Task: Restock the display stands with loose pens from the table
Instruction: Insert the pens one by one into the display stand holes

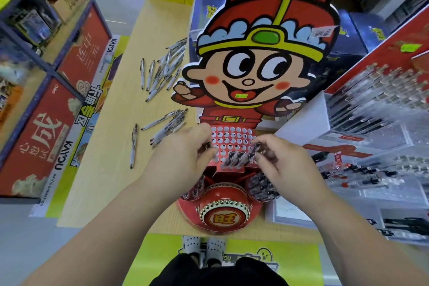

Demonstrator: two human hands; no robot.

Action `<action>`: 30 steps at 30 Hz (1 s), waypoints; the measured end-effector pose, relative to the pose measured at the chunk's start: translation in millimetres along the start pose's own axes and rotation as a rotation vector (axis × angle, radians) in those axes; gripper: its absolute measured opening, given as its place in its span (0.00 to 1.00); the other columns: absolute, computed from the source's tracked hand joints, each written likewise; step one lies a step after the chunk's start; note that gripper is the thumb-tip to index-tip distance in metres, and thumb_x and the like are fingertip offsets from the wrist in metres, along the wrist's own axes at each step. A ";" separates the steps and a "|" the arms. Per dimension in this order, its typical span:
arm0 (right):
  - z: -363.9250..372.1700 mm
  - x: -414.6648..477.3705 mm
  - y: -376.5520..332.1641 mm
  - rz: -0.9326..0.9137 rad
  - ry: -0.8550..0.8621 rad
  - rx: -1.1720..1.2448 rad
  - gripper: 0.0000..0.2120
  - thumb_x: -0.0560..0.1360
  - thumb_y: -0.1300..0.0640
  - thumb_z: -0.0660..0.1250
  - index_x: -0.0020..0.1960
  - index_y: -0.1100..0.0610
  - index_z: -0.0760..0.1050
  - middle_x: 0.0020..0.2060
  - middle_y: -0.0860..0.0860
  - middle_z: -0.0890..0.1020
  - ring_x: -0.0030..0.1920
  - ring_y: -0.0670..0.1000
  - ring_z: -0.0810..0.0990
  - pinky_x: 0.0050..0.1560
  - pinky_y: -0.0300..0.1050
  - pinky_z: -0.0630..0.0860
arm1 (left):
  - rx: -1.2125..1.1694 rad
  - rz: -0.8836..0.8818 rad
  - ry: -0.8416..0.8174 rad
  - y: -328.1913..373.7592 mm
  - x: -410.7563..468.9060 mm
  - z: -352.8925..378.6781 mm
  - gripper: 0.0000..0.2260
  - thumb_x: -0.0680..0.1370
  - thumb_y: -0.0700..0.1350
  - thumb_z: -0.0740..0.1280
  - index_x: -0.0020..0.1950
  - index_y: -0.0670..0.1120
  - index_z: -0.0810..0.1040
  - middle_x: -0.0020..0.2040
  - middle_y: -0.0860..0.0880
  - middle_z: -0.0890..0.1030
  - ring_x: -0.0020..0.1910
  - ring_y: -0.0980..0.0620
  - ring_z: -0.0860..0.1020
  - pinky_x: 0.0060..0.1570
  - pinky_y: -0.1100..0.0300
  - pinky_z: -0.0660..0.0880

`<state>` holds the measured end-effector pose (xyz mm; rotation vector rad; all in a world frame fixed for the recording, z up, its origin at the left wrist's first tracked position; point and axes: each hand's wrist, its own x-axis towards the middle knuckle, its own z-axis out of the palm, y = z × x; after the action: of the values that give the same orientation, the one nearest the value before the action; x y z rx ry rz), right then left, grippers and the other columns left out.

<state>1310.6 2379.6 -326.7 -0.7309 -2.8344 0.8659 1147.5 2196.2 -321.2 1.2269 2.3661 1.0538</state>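
Over the perforated panel (232,137) at the front of the display stand (255,72), I read both hands as closed in pinches. The left hand (185,153) has its fingers curled and pinches the first pen (206,145) at the panel's left edge; only the dark end of that pen shows. The right hand (277,160) pinches the second pen (257,147) between thumb and fingertips above the panel's right side. Between the two hands, a row of seated pens (234,159) stands tilted in the panel's lower holes; the upper holes show white. Below the panel, the left pocket (197,189) and right pocket (262,187) each hold dark pens, flanking a red drum (222,212). The stand rests on the wooden table (111,169). Loose pens lie on the table to the left: a near cluster (167,125) just beside the left hand, a single pen (134,146) apart from it, and a far cluster (162,72) farther back. Clear pen racks (371,104) stand to the right; red boxes (39,137) sit on shelving to the left.
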 end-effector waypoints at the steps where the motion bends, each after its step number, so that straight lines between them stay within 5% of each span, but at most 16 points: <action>1: -0.4 -0.2 0.1 -0.006 0.002 -0.004 0.13 0.80 0.52 0.68 0.64 0.48 0.76 0.47 0.45 0.84 0.46 0.48 0.82 0.46 0.48 0.80 | 0.034 0.036 -0.007 2.3 0.7 1.5 0.09 0.79 0.46 0.72 0.46 0.47 0.73 0.37 0.52 0.78 0.37 0.48 0.77 0.37 0.46 0.77; 7: 0.7 -0.9 2.9 -0.019 0.026 0.007 0.15 0.80 0.51 0.67 0.67 0.50 0.76 0.50 0.48 0.84 0.47 0.50 0.82 0.46 0.48 0.80 | 0.154 0.112 -0.072 6.7 11.0 9.2 0.10 0.80 0.48 0.70 0.47 0.49 0.69 0.38 0.51 0.77 0.36 0.48 0.75 0.36 0.48 0.76; 13: 4.9 -4.5 5.6 -0.017 0.047 0.052 0.13 0.81 0.51 0.67 0.65 0.49 0.76 0.49 0.47 0.83 0.47 0.50 0.82 0.46 0.49 0.79 | -0.113 -0.009 -0.124 -7.9 11.4 6.7 0.05 0.77 0.47 0.75 0.51 0.54 0.82 0.44 0.59 0.84 0.44 0.59 0.83 0.47 0.53 0.81; 17: 6.3 -5.7 7.0 -0.011 0.057 0.057 0.13 0.81 0.52 0.67 0.65 0.48 0.76 0.50 0.49 0.83 0.48 0.51 0.81 0.46 0.48 0.78 | -0.106 0.006 -0.187 -9.2 9.4 4.4 0.11 0.77 0.45 0.74 0.59 0.53 0.85 0.51 0.62 0.84 0.50 0.63 0.83 0.54 0.53 0.81; 24: 4.0 -2.1 7.4 -0.050 0.050 0.043 0.12 0.81 0.53 0.67 0.65 0.49 0.76 0.48 0.48 0.85 0.47 0.51 0.82 0.46 0.50 0.79 | 0.047 0.036 -0.090 -7.3 13.3 10.1 0.06 0.77 0.48 0.75 0.52 0.50 0.85 0.42 0.56 0.85 0.42 0.58 0.83 0.44 0.52 0.81; 30: 4.2 1.5 11.2 -0.104 0.035 0.009 0.15 0.81 0.53 0.68 0.67 0.51 0.75 0.48 0.50 0.84 0.46 0.52 0.81 0.45 0.51 0.79 | 0.066 -0.010 -0.040 -3.8 9.0 17.0 0.08 0.77 0.47 0.75 0.54 0.48 0.84 0.40 0.62 0.79 0.41 0.71 0.77 0.41 0.75 0.70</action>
<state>1313.1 2386.3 -336.5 -0.5851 -2.8072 0.8415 1148.9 2210.1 -335.0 1.2454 2.3918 0.9464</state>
